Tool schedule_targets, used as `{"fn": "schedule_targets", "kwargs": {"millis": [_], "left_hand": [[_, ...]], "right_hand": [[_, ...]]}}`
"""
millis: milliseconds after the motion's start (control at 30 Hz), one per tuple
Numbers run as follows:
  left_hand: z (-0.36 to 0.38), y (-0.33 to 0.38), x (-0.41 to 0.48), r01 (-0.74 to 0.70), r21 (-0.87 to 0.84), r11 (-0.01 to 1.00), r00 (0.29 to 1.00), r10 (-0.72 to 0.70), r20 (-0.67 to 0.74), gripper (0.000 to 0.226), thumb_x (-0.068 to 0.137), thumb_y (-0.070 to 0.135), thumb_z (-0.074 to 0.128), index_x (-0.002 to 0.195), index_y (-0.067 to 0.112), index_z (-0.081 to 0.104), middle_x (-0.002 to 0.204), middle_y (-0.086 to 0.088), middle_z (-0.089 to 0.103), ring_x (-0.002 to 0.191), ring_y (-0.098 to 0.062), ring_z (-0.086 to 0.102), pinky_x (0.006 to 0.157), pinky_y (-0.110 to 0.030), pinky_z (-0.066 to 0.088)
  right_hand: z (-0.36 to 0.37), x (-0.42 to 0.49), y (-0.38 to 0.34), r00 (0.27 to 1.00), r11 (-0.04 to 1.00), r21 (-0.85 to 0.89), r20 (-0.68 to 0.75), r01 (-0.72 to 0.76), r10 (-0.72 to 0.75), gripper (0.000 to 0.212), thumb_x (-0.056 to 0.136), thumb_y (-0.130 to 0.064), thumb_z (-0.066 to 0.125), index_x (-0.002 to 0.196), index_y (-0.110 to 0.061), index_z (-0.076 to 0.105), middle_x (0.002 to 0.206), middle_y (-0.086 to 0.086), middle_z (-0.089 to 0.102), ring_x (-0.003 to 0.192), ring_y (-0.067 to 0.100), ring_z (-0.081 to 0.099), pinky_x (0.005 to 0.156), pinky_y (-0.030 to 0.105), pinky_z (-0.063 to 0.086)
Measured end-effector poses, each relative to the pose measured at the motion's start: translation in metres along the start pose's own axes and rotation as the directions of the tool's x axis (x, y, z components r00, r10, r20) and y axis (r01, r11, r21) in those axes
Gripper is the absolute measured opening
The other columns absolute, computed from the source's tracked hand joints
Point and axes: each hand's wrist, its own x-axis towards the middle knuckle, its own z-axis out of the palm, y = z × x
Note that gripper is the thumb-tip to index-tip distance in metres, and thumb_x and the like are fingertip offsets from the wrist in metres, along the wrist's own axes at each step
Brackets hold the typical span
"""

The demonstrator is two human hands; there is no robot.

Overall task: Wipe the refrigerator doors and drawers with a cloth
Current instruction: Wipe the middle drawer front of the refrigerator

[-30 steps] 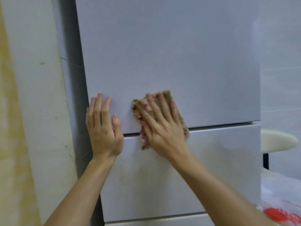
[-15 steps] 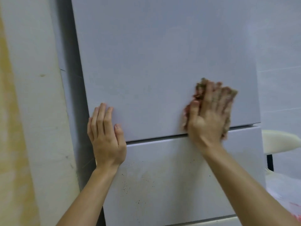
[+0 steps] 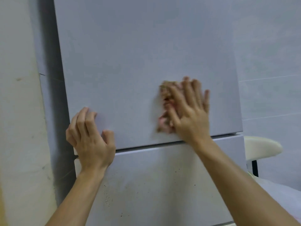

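Note:
The pale grey refrigerator door fills the head view, with a drawer front below a dark gap. A brown and pink cloth lies flat on the lower part of the door. My right hand presses on the cloth with spread, straight fingers and is blurred by motion. My left hand rests on the door's lower left corner, its fingers bent at the knuckles and the fingertips touching the surface. Dark specks dot the drawer front.
A cream wall stands close on the left of the refrigerator. At the right are a tiled wall, a white rounded seat on a dark leg, and a white surface at the bottom right corner.
My right hand and the cloth swept from left to right along the door's lower edge, then came back left and up a little. My left hand's fingers went from flat to bent.

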Motion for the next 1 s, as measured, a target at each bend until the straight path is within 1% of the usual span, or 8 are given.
{"fn": "schedule_targets", "kwargs": {"millis": [100, 200, 333, 467, 633, 800, 900, 1000], "left_hand": [[0.000, -0.002, -0.001, -0.017, 0.012, 1.000, 1.000, 0.017, 0.004, 0.054, 0.087, 0.018, 0.050, 0.138, 0.002, 0.052, 0.150, -0.017, 0.049, 0.142, -0.034, 0.038, 0.116, -0.053, 0.027], [-0.001, -0.003, 0.000, -0.012, 0.005, 1.000, 1.000, 0.012, 0.018, 0.053, 0.088, 0.020, 0.050, 0.138, 0.001, 0.053, 0.150, -0.016, 0.049, 0.142, -0.035, 0.039, 0.118, -0.053, 0.028], [-0.006, -0.003, 0.000, 0.007, -0.026, 1.000, 0.999, -0.005, 0.050, 0.054, 0.090, 0.024, 0.049, 0.139, 0.002, 0.053, 0.152, -0.016, 0.049, 0.143, -0.036, 0.039, 0.119, -0.055, 0.028], [-0.011, -0.005, 0.001, 0.008, -0.072, 0.997, 0.993, 0.001, 0.119, 0.058, 0.090, 0.032, 0.051, 0.142, 0.005, 0.050, 0.155, -0.014, 0.045, 0.147, -0.033, 0.035, 0.121, -0.052, 0.024], [-0.020, -0.016, 0.002, 0.005, -0.148, 0.989, 0.980, 0.025, 0.196, 0.062, 0.089, 0.035, 0.050, 0.146, 0.011, 0.048, 0.161, -0.007, 0.039, 0.152, -0.026, 0.028, 0.126, -0.032, 0.009], [-0.020, -0.016, 0.002, 0.024, -0.200, 0.979, 0.986, 0.009, 0.164, 0.057, 0.094, 0.030, 0.042, 0.146, 0.005, 0.050, 0.161, -0.011, 0.043, 0.151, -0.029, 0.033, 0.125, -0.034, 0.013], [-0.015, -0.014, 0.001, 0.020, -0.156, 0.988, 0.991, 0.000, 0.132, 0.053, 0.098, 0.030, 0.040, 0.145, 0.006, 0.051, 0.160, -0.011, 0.044, 0.150, -0.029, 0.034, 0.124, -0.032, 0.011], [-0.012, -0.015, -0.001, 0.015, -0.142, 0.990, 0.994, 0.001, 0.108, 0.051, 0.099, 0.030, 0.042, 0.143, 0.007, 0.051, 0.159, -0.011, 0.044, 0.149, -0.029, 0.033, 0.123, -0.031, 0.010]], "right_hand": [[-0.015, -0.009, 0.042, 0.953, 0.953, 0.005, 0.000, -0.301, 0.301, 0.060, 0.107, -0.044, 0.037, 0.163, -0.025, 0.035, 0.175, 0.010, 0.015, 0.162, 0.030, 0.009, 0.130, 0.057, 0.005], [-0.022, -0.014, 0.051, 0.826, 0.826, 0.041, -0.025, -0.562, 0.563, 0.062, 0.108, -0.043, 0.030, 0.167, -0.022, 0.024, 0.176, 0.012, 0.004, 0.163, 0.032, -0.001, 0.130, 0.057, -0.001], [-0.017, 0.003, 0.028, 0.767, 0.770, 0.034, -0.071, -0.637, 0.638, 0.063, 0.108, -0.043, 0.027, 0.167, -0.021, 0.023, 0.175, 0.015, 0.004, 0.162, 0.037, -0.002, 0.130, 0.054, -0.003], [0.000, 0.047, -0.011, 0.869, 0.871, -0.001, -0.056, -0.492, 0.491, 0.057, 0.112, -0.040, 0.029, 0.166, -0.020, 0.027, 0.174, 0.019, 0.009, 0.161, 0.040, 0.003, 0.130, 0.052, -0.001], [0.024, 0.069, -0.106, 0.996, 0.985, 0.150, -0.007, -0.084, 0.086, 0.056, 0.105, -0.030, 0.047, 0.159, -0.015, 0.042, 0.168, 0.025, 0.024, 0.159, 0.044, 0.016, 0.130, 0.055, 0.011], [0.035, 0.016, -0.152, 0.942, 0.922, 0.245, 0.078, 0.300, -0.327, 0.053, 0.108, -0.028, 0.039, 0.157, -0.008, 0.045, 0.167, 0.021, 0.029, 0.159, 0.036, 0.022, 0.129, 0.053, 0.020], [0.027, -0.006, -0.124, 0.921, 0.903, 0.242, 0.078, 0.354, -0.382, 0.052, 0.106, -0.013, 0.038, 0.157, -0.007, 0.045, 0.167, 0.019, 0.032, 0.159, 0.032, 0.025, 0.128, 0.051, 0.025], [0.012, -0.028, -0.072, 0.959, 0.947, 0.195, 0.070, 0.257, -0.275, 0.054, 0.102, -0.003, 0.044, 0.156, -0.007, 0.046, 0.167, 0.018, 0.032, 0.159, 0.033, 0.024, 0.129, 0.052, 0.023]]}}
